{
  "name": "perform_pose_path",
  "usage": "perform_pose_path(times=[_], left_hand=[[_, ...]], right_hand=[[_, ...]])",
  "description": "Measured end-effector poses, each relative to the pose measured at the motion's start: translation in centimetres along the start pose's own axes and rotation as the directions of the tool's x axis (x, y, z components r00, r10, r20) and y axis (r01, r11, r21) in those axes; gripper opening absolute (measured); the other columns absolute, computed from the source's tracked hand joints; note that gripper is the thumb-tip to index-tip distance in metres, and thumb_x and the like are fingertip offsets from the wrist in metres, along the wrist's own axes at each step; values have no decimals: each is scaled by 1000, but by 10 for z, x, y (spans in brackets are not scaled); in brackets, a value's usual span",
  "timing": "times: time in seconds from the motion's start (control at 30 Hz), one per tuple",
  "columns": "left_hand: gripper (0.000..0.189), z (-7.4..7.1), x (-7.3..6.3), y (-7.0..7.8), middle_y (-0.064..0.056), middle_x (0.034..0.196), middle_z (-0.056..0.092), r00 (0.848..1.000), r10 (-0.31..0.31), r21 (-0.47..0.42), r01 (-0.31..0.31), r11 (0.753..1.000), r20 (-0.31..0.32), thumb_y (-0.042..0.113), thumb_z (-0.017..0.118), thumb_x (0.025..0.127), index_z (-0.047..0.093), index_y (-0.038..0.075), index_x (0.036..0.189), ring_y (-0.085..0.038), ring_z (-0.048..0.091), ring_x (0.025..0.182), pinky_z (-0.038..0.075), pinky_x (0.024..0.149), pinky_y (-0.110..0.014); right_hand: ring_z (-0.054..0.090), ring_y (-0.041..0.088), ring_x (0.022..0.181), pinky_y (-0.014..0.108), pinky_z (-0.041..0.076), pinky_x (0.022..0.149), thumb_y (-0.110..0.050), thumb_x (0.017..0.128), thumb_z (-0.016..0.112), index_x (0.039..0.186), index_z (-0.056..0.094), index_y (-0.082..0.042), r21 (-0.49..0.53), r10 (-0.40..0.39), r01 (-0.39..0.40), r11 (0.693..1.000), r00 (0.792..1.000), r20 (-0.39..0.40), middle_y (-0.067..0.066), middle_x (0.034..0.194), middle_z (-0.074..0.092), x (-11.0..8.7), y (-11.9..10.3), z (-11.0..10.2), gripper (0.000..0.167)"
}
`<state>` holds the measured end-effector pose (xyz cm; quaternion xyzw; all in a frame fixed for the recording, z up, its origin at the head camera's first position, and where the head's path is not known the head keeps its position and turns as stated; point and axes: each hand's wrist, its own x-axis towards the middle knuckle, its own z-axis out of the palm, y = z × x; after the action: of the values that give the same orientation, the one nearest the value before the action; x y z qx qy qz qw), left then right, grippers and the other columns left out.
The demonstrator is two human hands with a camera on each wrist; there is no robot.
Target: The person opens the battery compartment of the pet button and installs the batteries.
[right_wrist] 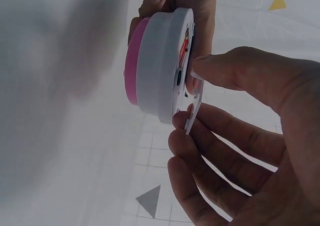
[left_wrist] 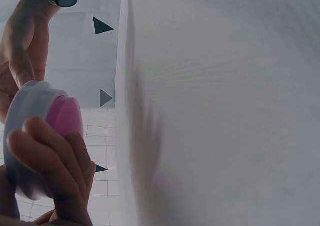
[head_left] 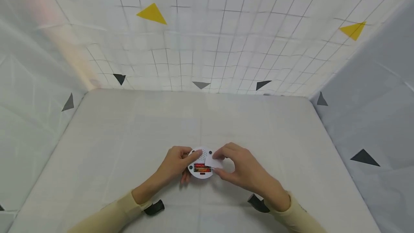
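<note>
My left hand grips a round white battery-powered device, its thumb on the back beside the speaker holes. That back faces up and shows red batteries in an uncovered compartment. On the underside a pink domed part shows in the left wrist view. Between thumb and fingers, my right hand pinches a thin white battery cover, which overlaps the device's right side. In the right wrist view the cover stands tilted close to the device's back; whether they touch I cannot tell.
A white cloth-covered table lies below the hands. Gridded white sheeting with yellow and dark triangles rises behind, and plain sheets hang at both sides. Dark wrist-camera parts stick out near the sleeves.
</note>
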<state>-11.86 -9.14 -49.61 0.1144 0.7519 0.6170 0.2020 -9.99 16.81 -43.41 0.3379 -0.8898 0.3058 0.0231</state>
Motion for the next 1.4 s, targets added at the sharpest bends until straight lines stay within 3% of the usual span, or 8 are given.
perform_pose_path(times=[0.27, 0.7, 1.4], left_hand=[[44, -1, -1, 3, -11, 54, 67, 1000, -16, 3, 16, 1000, -3, 52, 67, 102, 72, 10, 90, -21, 61, 39, 50, 39, -32], [46, 2, -1, -1, -9, 51, 64, 1000, 8, -10, -8, 1000, 10, 48, 66, 103, 69, 6, 85, -18, 58, 37, 50, 37, -35], [45, 2, -1, 0, -9, 49, 63, 1000, 14, -21, -14, 1000, 13, 47, 66, 104, 71, 7, 86, -19, 58, 36, 50, 37, -37]], right_hand=[[63, 6, 103, 27, 59, 89, -22, 84, 91, 111, 72, -18, 9, -56, 56, 998, 998, -16, -8, 110, 68, 0, -3, 9, 32], [60, 5, 103, 23, 57, 88, -23, 84, 92, 110, 73, -17, 53, -121, 123, 991, 992, -39, -8, 111, 65, 1, -6, 26, 32], [62, 7, 102, 23, 57, 83, -19, 86, 90, 111, 75, -17, 46, -189, 192, 980, 980, -64, -5, 111, 67, 2, -6, 27, 29]])
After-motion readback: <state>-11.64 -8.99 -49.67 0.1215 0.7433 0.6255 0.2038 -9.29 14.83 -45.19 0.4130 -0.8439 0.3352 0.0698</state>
